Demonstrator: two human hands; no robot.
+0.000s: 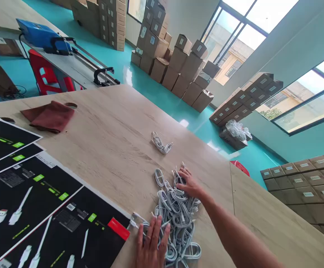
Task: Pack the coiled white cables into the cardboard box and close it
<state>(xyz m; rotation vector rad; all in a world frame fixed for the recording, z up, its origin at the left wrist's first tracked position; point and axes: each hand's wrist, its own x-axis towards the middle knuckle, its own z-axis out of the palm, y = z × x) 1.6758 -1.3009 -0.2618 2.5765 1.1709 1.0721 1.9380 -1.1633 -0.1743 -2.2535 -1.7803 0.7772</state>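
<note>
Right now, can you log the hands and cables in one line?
left hand: spread on cable pile | right hand: on pile's far end | small cable bundle: apart, beyond pile | brown cloth: on table

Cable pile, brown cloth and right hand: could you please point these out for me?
Cable pile (179, 214), head view, middle coils.
Brown cloth (53, 116), head view, folded middle.
Right hand (190, 184), head view, back of hand.
</note>
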